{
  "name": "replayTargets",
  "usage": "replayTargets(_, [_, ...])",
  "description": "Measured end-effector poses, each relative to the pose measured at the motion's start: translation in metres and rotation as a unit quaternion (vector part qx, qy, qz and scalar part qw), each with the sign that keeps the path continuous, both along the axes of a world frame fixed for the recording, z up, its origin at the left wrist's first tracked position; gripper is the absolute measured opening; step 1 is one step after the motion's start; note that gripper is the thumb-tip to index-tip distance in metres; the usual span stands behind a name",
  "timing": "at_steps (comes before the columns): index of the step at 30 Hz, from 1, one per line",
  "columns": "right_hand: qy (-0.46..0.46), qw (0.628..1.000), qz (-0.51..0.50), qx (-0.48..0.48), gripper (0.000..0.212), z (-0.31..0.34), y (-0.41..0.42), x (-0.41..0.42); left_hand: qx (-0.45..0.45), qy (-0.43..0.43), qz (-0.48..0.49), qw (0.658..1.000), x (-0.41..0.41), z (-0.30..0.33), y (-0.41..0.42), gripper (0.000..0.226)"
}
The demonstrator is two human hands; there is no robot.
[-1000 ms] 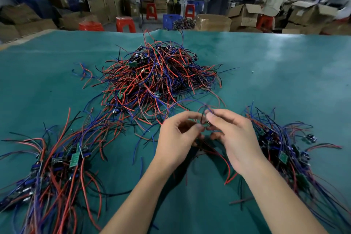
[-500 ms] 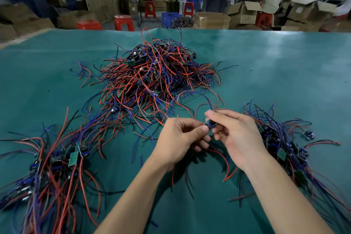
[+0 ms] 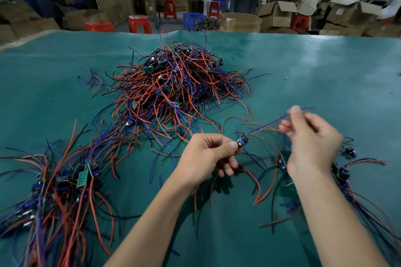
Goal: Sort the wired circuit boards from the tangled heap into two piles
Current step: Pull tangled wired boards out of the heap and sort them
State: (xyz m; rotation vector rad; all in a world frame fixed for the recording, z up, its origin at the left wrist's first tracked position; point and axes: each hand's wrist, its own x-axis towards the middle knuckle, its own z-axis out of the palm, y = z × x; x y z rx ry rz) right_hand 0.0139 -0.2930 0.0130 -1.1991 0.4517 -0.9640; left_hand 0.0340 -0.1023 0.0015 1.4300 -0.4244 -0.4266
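Left hand [image 3: 206,154] grip pinching circuit board [image 3: 242,141], right hand [image 3: 310,141] grip pinching blue wire [image 3: 269,123]

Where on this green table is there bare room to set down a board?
Bare green mat runs right of the tangled centre heap, beyond the right hand. Another patch lies left of the heap. Crowded: left pile, right pile, loose wires between the forearms.

Both forearms bare to the frame edge; no sleeves, gloves, watch or rings visible. Left hand [image 3: 206,154] sharp, short trimmed nails. Right hand [image 3: 312,143] motion-blurred at fingertips.
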Motion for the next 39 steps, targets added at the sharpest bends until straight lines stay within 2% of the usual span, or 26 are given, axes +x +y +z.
replayTargets(2, [-0.009,0.998,0.011,0.064,0.014,0.003,0.000,-0.001,-0.024,0.006,0.040,0.999,-0.001,0.000,-0.001,0.021])
replayTargets(3, [0.014,0.996,0.047,0.071,0.013,0.002,0.006,-0.002,-0.032,0.004,0.060,0.998,-0.001,0.000,-0.002,0.022])
replayTargets(6, [0.111,0.964,0.241,0.016,0.017,-0.008,0.036,-0.004,-0.045,-0.011,0.089,0.995,0.000,-0.001,-0.004,0.022])
replayTargets(8, [0.131,0.937,0.313,-0.079,0.017,-0.013,0.051,-0.007,-0.030,-0.024,0.079,0.996,0.000,-0.001,-0.002,0.022])
replayTargets(10, [0.110,0.927,0.315,-0.171,0.010,-0.015,0.054,-0.009,-0.010,-0.028,0.059,0.998,0.001,-0.001,0.000,0.025])
replayTargets(12, [0.095,0.934,0.290,-0.185,0.004,-0.012,0.048,-0.008,0.011,-0.027,0.039,0.999,0.001,-0.001,0.001,0.026])
replayTargets(13, [0.093,0.944,0.262,-0.180,0.009,-0.009,0.044,-0.007,0.020,-0.028,0.026,0.999,0.000,-0.001,0.001,0.025])
replayTargets(16, [0.053,0.975,0.167,-0.134,0.016,0.006,0.032,-0.009,0.021,-0.032,-0.020,0.999,-0.004,0.000,-0.001,0.022])
replayTargets(20, [-0.059,0.995,0.078,0.000,0.019,0.056,0.035,-0.017,0.009,-0.027,-0.051,0.998,-0.005,0.001,-0.003,0.020])
replayTargets(22, [-0.104,0.990,0.097,0.024,0.017,0.090,0.047,-0.020,0.022,-0.025,-0.042,0.999,-0.005,0.000,-0.003,0.018])
replayTargets(25, [-0.099,0.974,0.199,-0.046,0.023,0.121,0.091,-0.018,0.034,-0.021,-0.027,0.999,-0.003,-0.002,-0.003,0.022])
replayTargets(27, [-0.026,0.941,0.304,-0.147,0.026,0.121,0.138,-0.010,0.065,-0.026,-0.009,0.997,0.001,-0.006,-0.005,0.019])
replayTargets(30, [0.078,0.859,0.386,-0.326,0.042,0.099,0.210,0.001,0.069,0.001,-0.010,0.998,0.003,-0.006,-0.008,0.017])
replayTargets(31, [0.101,0.819,0.390,-0.408,0.052,0.090,0.227,0.002,0.057,0.001,-0.010,0.998,0.002,-0.005,-0.008,0.018])
replayTargets(33, [0.153,0.716,0.390,-0.558,0.067,0.073,0.249,0.006,0.041,-0.004,-0.012,0.999,0.001,-0.001,-0.006,0.023])
replayTargets(34, [0.178,0.669,0.400,-0.601,0.069,0.069,0.254,0.009,0.035,-0.006,-0.011,0.999,0.001,-0.001,-0.006,0.023])
replayTargets(35, [0.198,0.640,0.412,-0.617,0.067,0.066,0.254,0.014,0.032,-0.007,-0.006,0.999,0.002,-0.003,-0.007,0.023])
replayTargets(36, [0.214,0.634,0.413,-0.617,0.064,0.064,0.250,0.022,0.030,-0.006,-0.002,1.000,0.002,-0.004,-0.007,0.020])
replayTargets(37, [0.223,0.648,0.389,-0.616,0.056,0.063,0.242,0.033,0.027,-0.003,0.004,1.000,0.002,-0.005,-0.007,0.016])
replayTargets(39, [0.231,0.688,0.276,-0.630,0.033,0.063,0.218,0.058,0.015,-0.023,0.012,1.000,0.001,-0.005,-0.003,0.011])
